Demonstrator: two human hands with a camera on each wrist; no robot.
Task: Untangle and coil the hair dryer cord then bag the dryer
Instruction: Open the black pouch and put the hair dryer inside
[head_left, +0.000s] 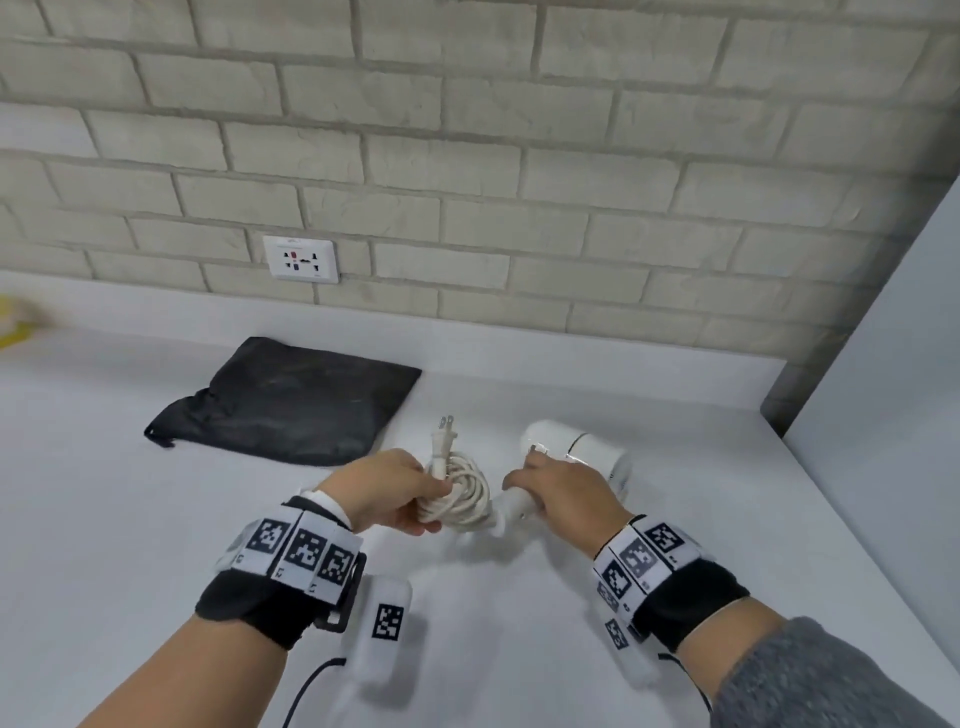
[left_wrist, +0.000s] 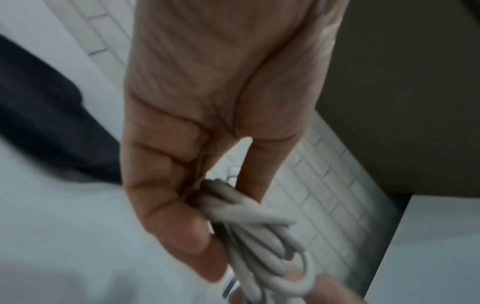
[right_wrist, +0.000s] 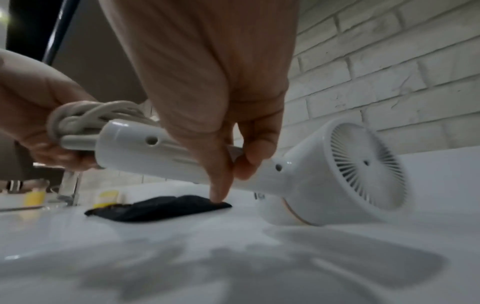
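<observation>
Head view, my left hand (head_left: 384, 491): fingers curled round the coiled cord (head_left: 460, 491), loops bunched in my grip, plug (head_left: 443, 441) sticking up and away from me with its prongs free.
Head view, my right hand (head_left: 563, 491): wrapped over the handle of the white hair dryer (head_left: 587, 449); the barrel lies on the white counter (head_left: 519, 623) past my knuckles, pointing right.
Head view, bag: the black bag (head_left: 291, 400) lies flat on the counter, behind and left of my hands, apart from both; a wall socket (head_left: 300, 259) sits in the brick wall (head_left: 519, 156) above it.
Left wrist view, what it adds: my palm from below, thumb (left_wrist: 257, 164) on one side and fingers (left_wrist: 166, 226) on the other, clamping the cord bundle (left_wrist: 254, 246); the plug is hard to make out here, and the picture is blurred.
Right wrist view, what it adds: the dryer's (right_wrist: 324, 174) rear intake grille (right_wrist: 366, 164), hidden from the head view; its head rests on the counter while the handle tilts up off it. My right thumb and fingers (right_wrist: 221, 164) pinch the handle. The cord loops (right_wrist: 88, 117) sit at the handle's end in my left hand (right_wrist: 39, 115). The bag (right_wrist: 158, 208) lies beyond, with blurred yellow items (right_wrist: 106, 198) farther back.
</observation>
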